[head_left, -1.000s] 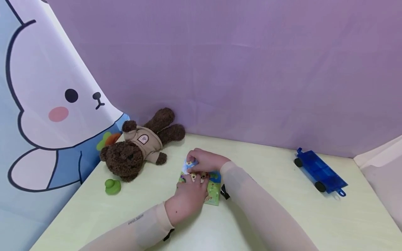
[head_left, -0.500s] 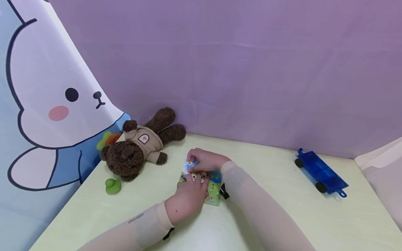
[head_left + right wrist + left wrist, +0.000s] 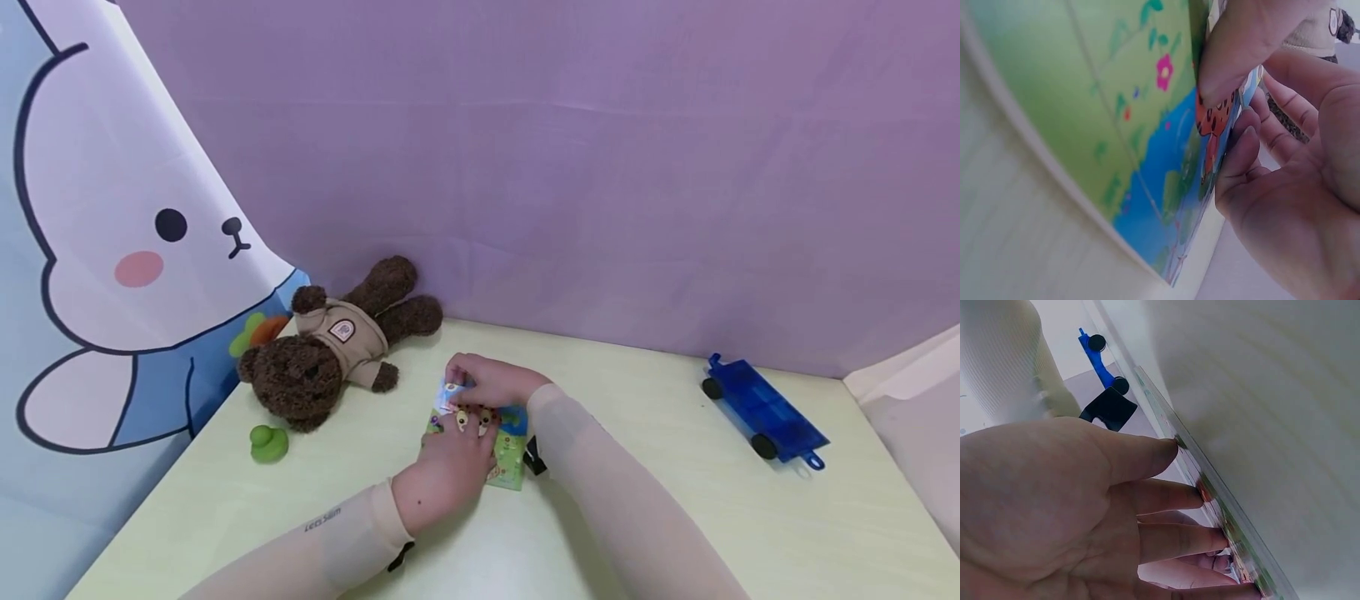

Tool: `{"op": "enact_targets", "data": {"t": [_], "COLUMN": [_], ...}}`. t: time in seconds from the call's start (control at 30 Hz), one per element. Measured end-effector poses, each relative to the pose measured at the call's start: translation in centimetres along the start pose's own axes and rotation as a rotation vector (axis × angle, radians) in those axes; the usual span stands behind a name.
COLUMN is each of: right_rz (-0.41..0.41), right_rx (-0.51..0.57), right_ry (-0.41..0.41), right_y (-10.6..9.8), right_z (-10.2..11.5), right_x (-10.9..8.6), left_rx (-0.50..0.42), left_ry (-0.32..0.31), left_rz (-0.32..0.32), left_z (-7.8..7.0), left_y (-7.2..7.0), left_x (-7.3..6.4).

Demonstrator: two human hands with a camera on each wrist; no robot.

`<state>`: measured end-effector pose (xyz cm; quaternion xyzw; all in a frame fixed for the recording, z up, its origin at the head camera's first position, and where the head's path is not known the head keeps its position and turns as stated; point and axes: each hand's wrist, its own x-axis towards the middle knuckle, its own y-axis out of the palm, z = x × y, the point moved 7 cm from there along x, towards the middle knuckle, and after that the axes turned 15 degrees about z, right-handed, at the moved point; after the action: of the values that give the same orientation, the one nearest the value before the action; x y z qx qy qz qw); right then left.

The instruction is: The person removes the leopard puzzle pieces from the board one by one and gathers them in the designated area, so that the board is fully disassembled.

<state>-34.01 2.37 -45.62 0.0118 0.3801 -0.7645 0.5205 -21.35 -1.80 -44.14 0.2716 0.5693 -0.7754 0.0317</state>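
A thin, flat picture puzzle lies on the table, printed with green meadow, blue water and a spotted animal with big eyes. Fine seams cross its face in the right wrist view. My left hand rests on it with fingers spread, fingertips touching the picture. At the upper left corner my right hand has its fingers bent down, thumb and fingertips pinching a light-blue puzzle piece. In the right wrist view, the thumb is close to the board's edge; the piece is mostly hidden there.
A brown teddy bear in a beige top lies at the back left. Nearer stands a green toy duck. On the right is a blue wheeled toy wagon. A purple cloth hangs behind the table.
Both hands stay almost where they were. Around the right fingertips, the light-blue patch at the puzzle's corner looks slightly shifted. The other toys have not moved.
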Motion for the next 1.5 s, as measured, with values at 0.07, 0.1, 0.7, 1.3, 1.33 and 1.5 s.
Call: {"op": "enact_targets", "data": {"t": [0.07, 0.1, 0.7, 1.3, 1.33, 1.5], "right_rz": [0.003, 0.002, -0.102, -0.15, -0.156, -0.205], "right_rx": [-0.001, -0.004, 0.017, 0.149, 0.18, 0.282], "right_ry": [-0.003, -0.006, 0.012, 0.008, 0.007, 0.004], "right_y": [0.0, 0.0, 0.0, 0.1, 0.1, -0.6], "right_z": [0.0, 0.0, 1.0, 0.0, -0.2, -0.8], "right_x": [0.0, -0.1, -0.7, -1.1, -1.2, -2.3], "left_rx": [0.006, 0.006, -0.007, -0.052, -0.054, -0.074], "left_ry": [0.002, 0.003, -0.005, 0.0, -0.001, -0.005], "left_rz": [0.0, -0.001, -0.008, 0.024, 0.026, 0.039], "left_z": [0.0, 0.0, 0.0, 0.1, 0.1, 0.2], "left_y": [0.0, 0.0, 0.0, 0.2, 0.2, 0.1], "left_x": [0.0, 0.0, 0.2, 0.2, 0.2, 0.3]}}
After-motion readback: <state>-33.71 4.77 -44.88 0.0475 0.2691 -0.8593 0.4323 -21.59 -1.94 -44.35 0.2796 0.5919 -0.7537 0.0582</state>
